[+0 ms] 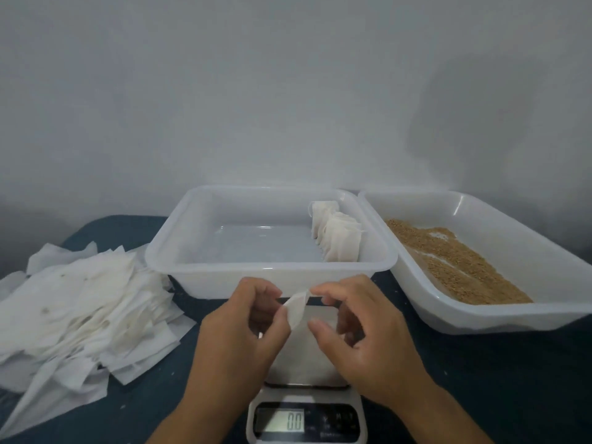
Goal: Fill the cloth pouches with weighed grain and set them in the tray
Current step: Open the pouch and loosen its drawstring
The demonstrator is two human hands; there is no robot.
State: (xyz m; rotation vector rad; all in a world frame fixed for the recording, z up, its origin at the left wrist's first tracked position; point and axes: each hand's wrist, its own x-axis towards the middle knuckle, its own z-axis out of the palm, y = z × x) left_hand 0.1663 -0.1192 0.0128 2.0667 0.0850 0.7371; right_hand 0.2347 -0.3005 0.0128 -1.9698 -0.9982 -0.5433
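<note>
Both hands hold one small white cloth pouch [296, 309] above the scale [304, 408]. My left hand [240, 328] pinches its left edge between thumb and fingers. My right hand [358, 328] pinches its upper right edge. The scale's display reads 0.0 and its platform is mostly hidden under my hands. Behind the hands stands a white plastic tray [192, 238] with several filled pouches [336, 235] lined up upright along its right wall. A second white tray [480, 315] at the right holds brown grain [448, 261].
A loose pile of empty white pouches [80, 309] lies on the dark blue table [496, 379] at the left. A plain grey wall rises close behind the trays. The grain tray overhangs toward the right edge of view.
</note>
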